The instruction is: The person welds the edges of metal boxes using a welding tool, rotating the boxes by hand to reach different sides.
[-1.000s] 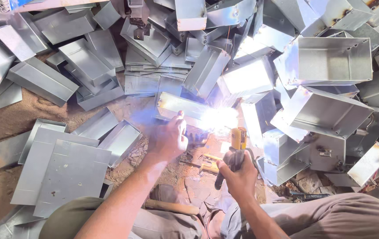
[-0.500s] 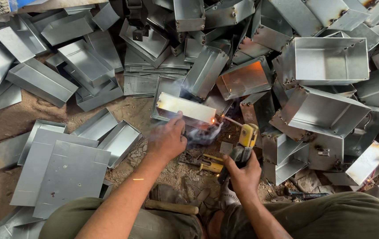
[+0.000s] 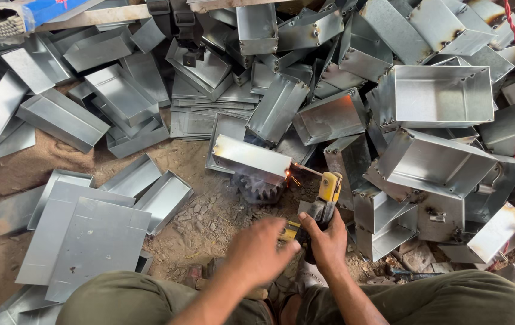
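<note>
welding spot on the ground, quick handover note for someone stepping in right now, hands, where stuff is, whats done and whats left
Right hand: gripping the yellow-handled electrode holder, its rod tip sparking at the right end of the sheet-metal box.
Left hand: off the box, hovering low beside the right hand, holding nothing visible.
The box rests on a dark gear on the dirt floor.
Done: heaps of formed boxes lie behind and to the right; whether all are welded cannot be told.
Left: flat folded blanks are stacked at the left, unjoined; the seam on the current box is not finished.
</note>
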